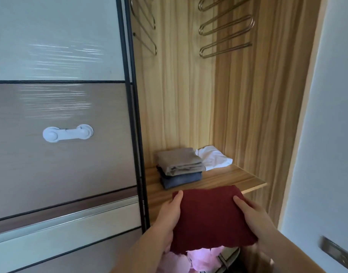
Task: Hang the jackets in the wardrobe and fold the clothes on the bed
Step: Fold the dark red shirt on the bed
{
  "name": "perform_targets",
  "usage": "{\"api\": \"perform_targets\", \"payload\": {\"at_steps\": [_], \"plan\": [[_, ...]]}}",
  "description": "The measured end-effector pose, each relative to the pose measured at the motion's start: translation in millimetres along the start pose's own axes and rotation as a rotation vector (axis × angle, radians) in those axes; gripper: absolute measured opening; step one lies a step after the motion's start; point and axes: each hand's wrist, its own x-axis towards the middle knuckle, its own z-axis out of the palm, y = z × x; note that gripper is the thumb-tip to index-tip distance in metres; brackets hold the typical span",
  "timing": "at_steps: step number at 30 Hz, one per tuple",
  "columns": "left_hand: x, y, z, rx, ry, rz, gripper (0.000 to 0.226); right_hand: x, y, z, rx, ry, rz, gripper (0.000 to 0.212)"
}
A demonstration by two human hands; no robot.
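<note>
A folded dark red garment is held flat in front of the open wardrobe, its far edge over the front of the wooden shelf. My left hand grips its left side with the thumb on top. My right hand grips its right side the same way. On the shelf behind lies a stack of folded clothes: a beige piece on top of a blue-grey one. A crumpled white cloth lies to the right of the stack.
The sliding wardrobe door with a white child lock stands at the left. Gold metal hangers hang above inside. Pink fabric shows below the red garment. A white wall is at the right.
</note>
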Motion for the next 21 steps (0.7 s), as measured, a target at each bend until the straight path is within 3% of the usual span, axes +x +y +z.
{"api": "perform_targets", "payload": {"at_steps": [5,10,16,21], "plan": [[77,6,8,-0.151,-0.122,0.067,0.041,74,-3,12,-0.106,0.079,-0.046,0.028],[126,9,20,-0.237,-0.138,0.068,0.034,136,-4,15,-0.069,0.106,-0.003,0.018],[192,27,30,-0.22,0.014,0.117,0.016,217,-8,42,-0.032,0.071,0.045,0.009],[237,48,36,-0.206,0.174,0.117,0.008,289,-10,65,0.038,-0.096,0.119,0.012]]}}
